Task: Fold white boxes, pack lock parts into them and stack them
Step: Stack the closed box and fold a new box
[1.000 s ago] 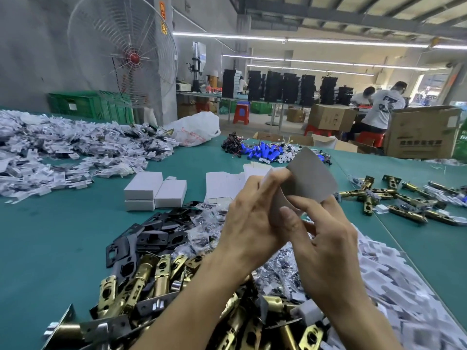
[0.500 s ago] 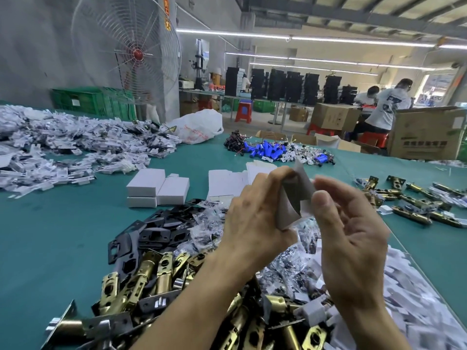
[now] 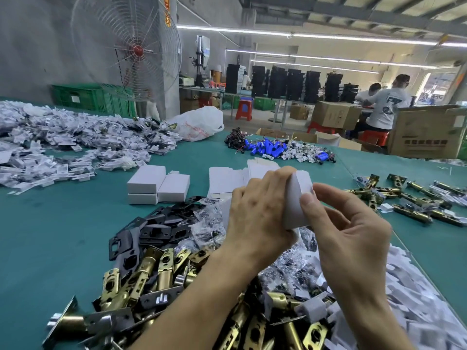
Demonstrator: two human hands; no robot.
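White box (image 3: 296, 200), half folded, is held up in the air over a heap of lock parts on the green worktop (image 3: 50, 236). The left hand (image 3: 257, 215) has its fingers curled round the box's left side. The right hand (image 3: 353, 233) pinches the right edge, with its thumb on the front. Under the hands lie brass latches (image 3: 151, 271) and black plates (image 3: 156, 226). Further back, three finished boxes (image 3: 156, 184) sit together, just beside some flat unfolded boxes (image 3: 227, 179).
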